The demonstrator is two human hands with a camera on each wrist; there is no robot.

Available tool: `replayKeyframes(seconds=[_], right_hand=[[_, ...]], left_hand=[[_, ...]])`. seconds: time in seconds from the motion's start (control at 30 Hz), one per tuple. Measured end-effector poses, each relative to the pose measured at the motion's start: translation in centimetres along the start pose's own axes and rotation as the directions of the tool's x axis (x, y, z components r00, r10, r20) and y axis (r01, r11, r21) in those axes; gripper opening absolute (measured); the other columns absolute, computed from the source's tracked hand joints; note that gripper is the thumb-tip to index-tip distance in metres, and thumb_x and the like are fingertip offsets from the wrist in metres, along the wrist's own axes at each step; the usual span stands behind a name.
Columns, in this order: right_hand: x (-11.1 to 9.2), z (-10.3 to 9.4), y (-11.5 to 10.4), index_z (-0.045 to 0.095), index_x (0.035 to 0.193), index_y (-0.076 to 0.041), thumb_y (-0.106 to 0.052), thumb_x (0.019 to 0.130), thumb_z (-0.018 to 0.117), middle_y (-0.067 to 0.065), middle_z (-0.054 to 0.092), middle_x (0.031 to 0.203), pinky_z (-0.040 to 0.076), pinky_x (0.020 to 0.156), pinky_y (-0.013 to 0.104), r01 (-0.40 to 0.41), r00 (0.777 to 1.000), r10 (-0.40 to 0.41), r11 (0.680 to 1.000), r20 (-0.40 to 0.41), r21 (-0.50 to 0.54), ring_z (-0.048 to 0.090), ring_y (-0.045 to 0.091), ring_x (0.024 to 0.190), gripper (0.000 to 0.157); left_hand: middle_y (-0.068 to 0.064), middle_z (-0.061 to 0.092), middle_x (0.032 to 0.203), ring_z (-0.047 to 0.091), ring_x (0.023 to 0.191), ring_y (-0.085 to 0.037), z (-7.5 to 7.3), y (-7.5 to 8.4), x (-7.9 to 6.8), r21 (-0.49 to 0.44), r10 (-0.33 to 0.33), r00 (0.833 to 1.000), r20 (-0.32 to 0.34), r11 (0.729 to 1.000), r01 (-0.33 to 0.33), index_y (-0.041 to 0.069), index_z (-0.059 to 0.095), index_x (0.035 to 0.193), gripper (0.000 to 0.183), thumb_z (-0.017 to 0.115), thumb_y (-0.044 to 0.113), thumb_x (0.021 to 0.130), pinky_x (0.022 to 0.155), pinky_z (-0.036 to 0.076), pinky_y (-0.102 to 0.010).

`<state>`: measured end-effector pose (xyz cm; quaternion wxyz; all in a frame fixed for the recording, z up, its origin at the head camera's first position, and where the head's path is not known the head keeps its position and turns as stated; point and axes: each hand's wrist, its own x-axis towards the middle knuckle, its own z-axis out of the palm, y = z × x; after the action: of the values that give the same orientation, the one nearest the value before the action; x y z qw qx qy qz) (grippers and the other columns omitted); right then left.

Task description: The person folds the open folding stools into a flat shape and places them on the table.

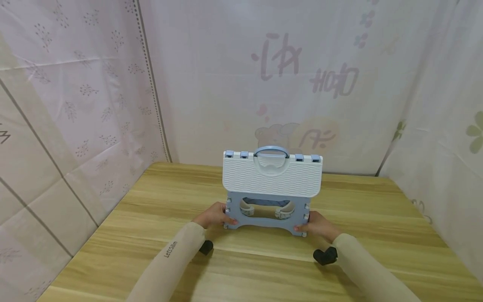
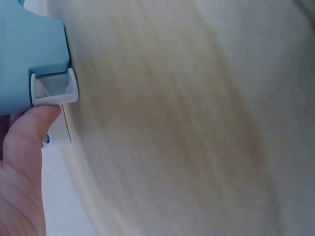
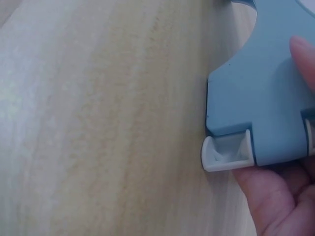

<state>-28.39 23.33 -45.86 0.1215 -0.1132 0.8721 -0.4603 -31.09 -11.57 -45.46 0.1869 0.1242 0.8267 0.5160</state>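
A folding step stool [image 1: 271, 176] stands on the table, with a white textured top and a light blue leg panel below it. A blue carry handle [image 1: 271, 148] arches over its top edge. My left hand [image 1: 215, 214] grips the panel's lower left side, thumb on the front face. On the lower right side, my right hand [image 1: 320, 225] holds the panel the same way. Both wrist views show white hinge pieces at the blue panel's corners, close to the fingers. Inside the panel's oval opening, white folded parts [image 1: 284, 210] show. The stool's back is hidden.
The wood-grain table [image 1: 158, 188] spreads around the stool. Patterned curtains [image 1: 211, 84] hang behind it and on both sides. Black wrist-worn pieces [image 1: 325, 256] sit under the sleeves, low over the tabletop.
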Motion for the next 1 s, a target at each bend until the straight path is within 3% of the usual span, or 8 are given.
replayKeyframes(seconds=[0.67, 1.0], right_hand=[[0.20, -0.05, 0.21, 0.044, 0.130, 0.020, -0.011, 0.082, 0.076, 0.035, 0.054, 0.129, 0.036, 0.102, 0.060, 0.003, 1.000, -0.003, 1.000, 0.015, 0.009, 0.051, 0.049, 0.120, 0.065], [0.14, -0.10, 0.26, 0.047, 0.128, 0.020, -0.009, 0.084, 0.074, 0.033, 0.058, 0.124, 0.045, 0.097, 0.055, 0.042, 0.999, -0.042, 0.999, 0.019, 0.012, 0.058, 0.044, 0.114, 0.060]], left_hand=[[-0.020, 0.070, 0.110, 0.067, 0.098, -0.023, -0.13, -0.17, 0.23, -0.004, -0.001, 1.000, 0.010, 1.000, 0.001, -0.008, 0.067, 0.111, 0.033, 0.075, -0.003, 0.080, 0.083, 0.055, -0.036], [-0.019, 0.070, 0.111, 0.067, 0.097, -0.020, -0.11, -0.05, 0.16, 0.023, 0.017, 1.000, 0.012, 1.000, -0.018, -0.007, 0.067, 0.113, 0.033, 0.075, -0.001, 0.081, 0.081, 0.055, -0.034]])
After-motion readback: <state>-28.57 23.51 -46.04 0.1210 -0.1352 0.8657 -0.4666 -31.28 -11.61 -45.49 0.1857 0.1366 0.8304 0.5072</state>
